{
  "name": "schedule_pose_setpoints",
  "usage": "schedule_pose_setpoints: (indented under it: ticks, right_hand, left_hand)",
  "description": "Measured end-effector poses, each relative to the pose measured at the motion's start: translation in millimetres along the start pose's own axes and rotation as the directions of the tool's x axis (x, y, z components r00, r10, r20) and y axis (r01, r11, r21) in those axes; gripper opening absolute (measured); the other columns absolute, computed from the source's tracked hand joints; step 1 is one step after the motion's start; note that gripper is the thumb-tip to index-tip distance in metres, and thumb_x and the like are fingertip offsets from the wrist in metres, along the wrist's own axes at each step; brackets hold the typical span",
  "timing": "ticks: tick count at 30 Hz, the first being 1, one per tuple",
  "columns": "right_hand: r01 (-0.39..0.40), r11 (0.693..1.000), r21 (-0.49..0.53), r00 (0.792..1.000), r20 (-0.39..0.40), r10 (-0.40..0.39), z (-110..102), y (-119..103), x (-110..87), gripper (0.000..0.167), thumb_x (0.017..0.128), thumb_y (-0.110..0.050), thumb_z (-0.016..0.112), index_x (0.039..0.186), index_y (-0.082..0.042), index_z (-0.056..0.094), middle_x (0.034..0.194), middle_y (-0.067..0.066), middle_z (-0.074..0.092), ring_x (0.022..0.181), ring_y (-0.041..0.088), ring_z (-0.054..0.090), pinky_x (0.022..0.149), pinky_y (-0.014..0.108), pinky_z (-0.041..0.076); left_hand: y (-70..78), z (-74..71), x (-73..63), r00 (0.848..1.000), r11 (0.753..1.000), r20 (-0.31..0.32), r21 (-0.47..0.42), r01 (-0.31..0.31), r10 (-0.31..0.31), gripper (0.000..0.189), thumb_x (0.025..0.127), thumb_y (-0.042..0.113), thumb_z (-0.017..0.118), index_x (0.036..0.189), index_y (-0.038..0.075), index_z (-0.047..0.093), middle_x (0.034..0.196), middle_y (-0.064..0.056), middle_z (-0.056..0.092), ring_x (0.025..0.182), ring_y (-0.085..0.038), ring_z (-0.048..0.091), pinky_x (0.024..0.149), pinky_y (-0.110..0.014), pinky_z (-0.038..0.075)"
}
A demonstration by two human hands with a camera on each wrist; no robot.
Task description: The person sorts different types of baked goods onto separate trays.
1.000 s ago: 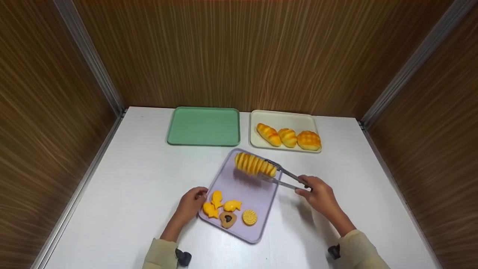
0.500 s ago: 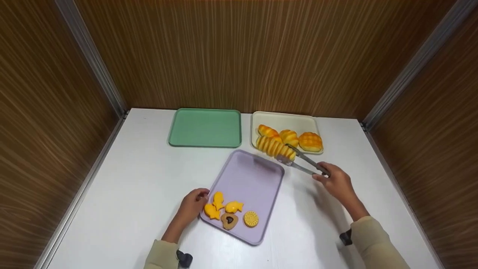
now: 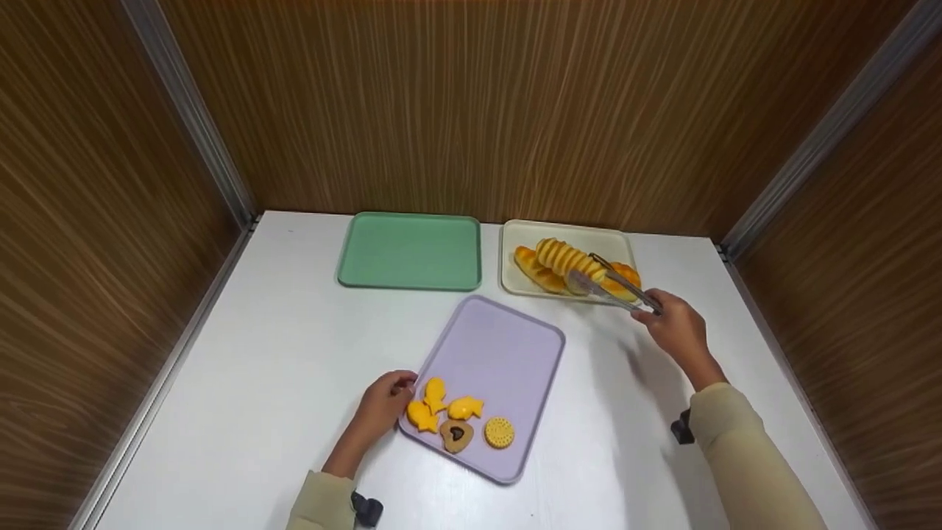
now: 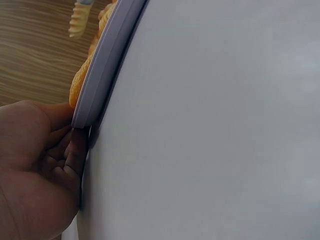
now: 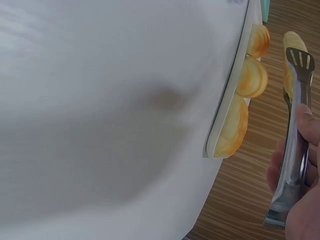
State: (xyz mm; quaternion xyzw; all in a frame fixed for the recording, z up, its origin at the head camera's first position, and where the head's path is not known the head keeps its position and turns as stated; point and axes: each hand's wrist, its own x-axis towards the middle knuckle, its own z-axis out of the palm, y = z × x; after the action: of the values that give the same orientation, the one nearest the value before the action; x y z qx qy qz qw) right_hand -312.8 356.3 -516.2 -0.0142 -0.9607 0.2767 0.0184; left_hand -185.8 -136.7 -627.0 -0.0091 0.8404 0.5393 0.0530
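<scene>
My right hand [image 3: 677, 330] grips metal tongs [image 5: 298, 135], whose slotted ends pinch a striped bread roll [image 3: 565, 258]. In the right wrist view the roll is raised above the cream tray [image 3: 515, 283], and in the head view it overlaps the breads there. At the lower left of the lilac tray [image 3: 489, 346], my left hand [image 3: 385, 403] holds the edge. The left wrist view has the thumb at the tray's upper side and curled fingers at its underside. Near that hand lie several fish-shaped orange biscuits [image 3: 465, 407], a heart-shaped cookie [image 3: 456, 440] and a round biscuit [image 3: 499, 433].
A green tray [image 3: 409, 252] stands at the back left, beside the cream one. On the cream tray sit a long bread [image 3: 533, 272], a rounded bread [image 5: 252, 77] and a crosshatched bun [image 5: 233, 127]. Wood-grain panels [image 3: 441, 110] enclose the white table [image 3: 280, 353].
My right hand has carried the striped roll in the tongs from above the lilac tray, back and to the right, over the cream tray. The left hand stays at the lilac tray's edge.
</scene>
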Motion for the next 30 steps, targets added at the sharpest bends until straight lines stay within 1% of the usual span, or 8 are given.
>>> schedule_pose_setpoints:
  ticks: [4, 8, 11, 14, 18, 23, 26, 30]
  right_hand:
    - [0.03, 0.998, -0.055, 0.998, -0.047, -0.033, 2.9, -5.0, 15.0, 0.043, 0.095, -0.02, 0.07, 0.132, -0.002, 0.059, 0.131, 0.022, 0.063, 0.119, 0.039, 0.058, 0.102, 0.059, 0.042]
    - [0.094, 0.989, -0.113, 0.989, -0.107, -0.106, 5.7, -7.6, 26.9, 0.04, 0.093, -0.021, 0.072, 0.126, -0.001, 0.062, 0.124, 0.023, 0.066, 0.116, 0.041, 0.06, 0.098, 0.06, 0.043]
    - [0.105, 0.986, -0.13, 0.985, -0.12, -0.121, 6.1, -10.1, 34.9, 0.04, 0.092, -0.022, 0.073, 0.124, -0.001, 0.063, 0.121, 0.023, 0.067, 0.112, 0.041, 0.061, 0.095, 0.06, 0.044]
    - [0.072, 0.988, -0.135, 0.992, -0.094, -0.085, 5.5, -15.1, 43.5, 0.04, 0.093, -0.022, 0.072, 0.126, 0.0, 0.062, 0.121, 0.023, 0.066, 0.111, 0.04, 0.061, 0.096, 0.059, 0.043]
    - [0.031, 0.986, -0.167, 0.998, -0.05, -0.039, 5.1, -25.4, 55.9, 0.042, 0.094, -0.022, 0.071, 0.127, 0.002, 0.061, 0.122, 0.025, 0.066, 0.108, 0.039, 0.06, 0.097, 0.058, 0.043]
    - [0.043, 0.976, -0.213, 0.998, -0.027, -0.05, 8.6, -35.9, 71.8, 0.045, 0.094, -0.024, 0.07, 0.128, 0.004, 0.06, 0.121, 0.026, 0.066, 0.109, 0.042, 0.061, 0.095, 0.059, 0.044]
    - [0.055, 0.971, -0.234, 0.998, -0.008, -0.059, 12.2, -38.3, 79.1, 0.046, 0.095, -0.025, 0.07, 0.129, 0.005, 0.06, 0.121, 0.027, 0.066, 0.109, 0.043, 0.061, 0.094, 0.059, 0.044]
    - [0.059, 0.97, -0.237, 0.998, -0.01, -0.064, 15.1, -38.1, 85.3, 0.042, 0.095, -0.023, 0.07, 0.125, 0.005, 0.062, 0.117, 0.027, 0.067, 0.104, 0.042, 0.061, 0.093, 0.058, 0.045]
  left_hand:
    - [0.6, -0.2, 0.0, 1.0, 1.0, 0.001, -0.003, -0.008, 0.008, 0.027, 0.102, 0.014, 0.057, 0.127, 0.009, 0.065, 0.114, -0.008, 0.065, 0.097, -0.02, 0.057, 0.09, -0.038, 0.049]
    - [1.2, -0.2, -0.7, 1.0, 1.0, -0.001, -0.01, -0.027, 0.027, 0.027, 0.101, 0.012, 0.057, 0.126, 0.008, 0.066, 0.114, -0.009, 0.065, 0.098, -0.021, 0.057, 0.089, -0.038, 0.049]
    - [0.8, 0.7, -0.8, 0.999, 0.999, 0.005, -0.007, -0.033, 0.033, 0.026, 0.101, 0.012, 0.056, 0.126, 0.008, 0.065, 0.115, -0.009, 0.065, 0.098, -0.02, 0.057, 0.09, -0.038, 0.049]
    - [-0.5, 1.4, -0.4, 0.999, 1.0, 0.013, -0.003, -0.029, 0.029, 0.026, 0.102, 0.014, 0.056, 0.126, 0.008, 0.065, 0.115, -0.009, 0.065, 0.097, -0.02, 0.057, 0.089, -0.037, 0.05]
    - [-1.9, 0.9, 0.2, 1.0, 1.0, 0.014, -0.001, -0.026, 0.026, 0.026, 0.102, 0.015, 0.057, 0.125, 0.009, 0.066, 0.115, -0.009, 0.065, 0.098, -0.02, 0.058, 0.088, -0.037, 0.05]
    - [-1.9, -0.3, 0.4, 1.0, 1.0, 0.0, -0.003, -0.028, 0.028, 0.026, 0.102, 0.014, 0.057, 0.126, 0.009, 0.066, 0.115, -0.009, 0.065, 0.099, -0.021, 0.058, 0.089, -0.039, 0.05]
    - [-2.3, -0.8, 0.4, 0.999, 0.999, -0.003, -0.003, -0.032, 0.032, 0.026, 0.102, 0.015, 0.057, 0.126, 0.009, 0.066, 0.116, -0.009, 0.065, 0.099, -0.021, 0.058, 0.09, -0.039, 0.05]
    - [-3.5, -1.8, 0.4, 0.999, 0.999, -0.001, -0.005, -0.04, 0.04, 0.026, 0.102, 0.015, 0.057, 0.126, 0.008, 0.065, 0.115, -0.009, 0.065, 0.098, -0.021, 0.058, 0.089, -0.039, 0.05]
